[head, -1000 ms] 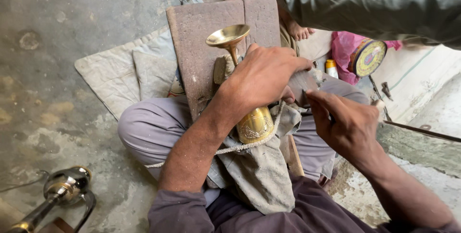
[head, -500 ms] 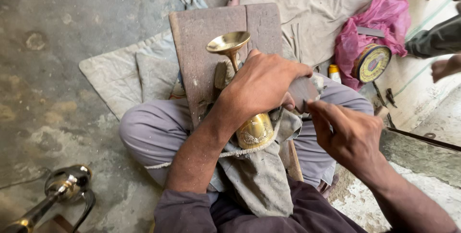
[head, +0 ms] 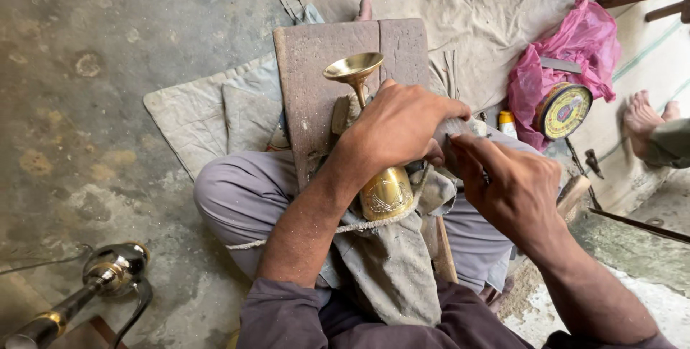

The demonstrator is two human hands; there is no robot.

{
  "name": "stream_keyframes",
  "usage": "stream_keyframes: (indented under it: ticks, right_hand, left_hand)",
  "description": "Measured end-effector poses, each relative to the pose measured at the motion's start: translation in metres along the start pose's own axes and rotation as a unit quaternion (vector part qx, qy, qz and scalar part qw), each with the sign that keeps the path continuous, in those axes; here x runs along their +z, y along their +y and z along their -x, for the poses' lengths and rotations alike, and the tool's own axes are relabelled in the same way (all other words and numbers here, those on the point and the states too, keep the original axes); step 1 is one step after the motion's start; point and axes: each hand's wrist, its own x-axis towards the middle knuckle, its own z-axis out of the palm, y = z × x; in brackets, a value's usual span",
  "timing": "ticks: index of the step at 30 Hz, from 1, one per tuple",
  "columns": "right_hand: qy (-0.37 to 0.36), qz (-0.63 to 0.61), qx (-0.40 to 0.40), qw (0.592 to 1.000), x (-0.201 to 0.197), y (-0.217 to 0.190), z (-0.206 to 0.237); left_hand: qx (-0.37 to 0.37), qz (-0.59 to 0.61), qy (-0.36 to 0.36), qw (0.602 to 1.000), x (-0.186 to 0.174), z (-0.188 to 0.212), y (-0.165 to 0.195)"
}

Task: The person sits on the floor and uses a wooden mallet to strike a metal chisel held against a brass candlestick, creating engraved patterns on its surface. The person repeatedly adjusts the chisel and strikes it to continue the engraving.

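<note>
A brass goblet-shaped piece [head: 375, 169] lies on a wooden board [head: 316, 83] across my lap, its flared end pointing away and its engraved body toward me. My left hand [head: 399, 130] is clamped over its middle, holding it down. My right hand [head: 514, 187] sits just to the right, fingers pinched around something small and pale near the left hand's knuckles; what it grips is too hidden to name. A grey cloth [head: 392, 263] hangs over my lap under the brass piece.
A pink plastic bag [head: 568, 54] and a round yellow tin [head: 562, 110] lie at the right on a dusty sheet [head: 460, 4]. Another person's bare foot [head: 642, 115] shows at the right edge. A chrome and brass pipe piece [head: 108, 273] rests on the concrete floor at lower left.
Another person's arm, which reached across the top right a second ago, has withdrawn; only a foot remains at the right. My hands keep the same grip with small shifts.
</note>
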Motion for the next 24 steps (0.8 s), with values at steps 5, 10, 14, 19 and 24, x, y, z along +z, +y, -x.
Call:
stream_keyframes:
  ticks: [5,10,14,19,24]
  right_hand:
    - [-0.003,-0.011,0.012,1.0,-0.009,-0.002,0.01]
    - [0.024,0.002,-0.01,1.0,0.01,0.0,-0.005]
    - [0.021,-0.02,0.015,0.999,0.011,-0.003,0.002]
    - [0.006,-0.015,0.018,1.0,-0.002,-0.008,0.01]
    - [0.011,-0.041,0.008,0.999,0.013,-0.007,-0.01]
  left_hand:
    - [-0.017,-0.003,0.005,1.0,-0.001,-0.001,0.003]
    - [-0.006,-0.005,-0.013,1.0,-0.005,0.003,0.001]
    - [0.018,-0.011,-0.004,1.0,-0.009,0.009,0.0]
    - [0.035,0.025,0.03,0.999,-0.011,0.012,-0.001]
    - [0.011,-0.004,0.008,1.0,-0.011,0.015,-0.002]
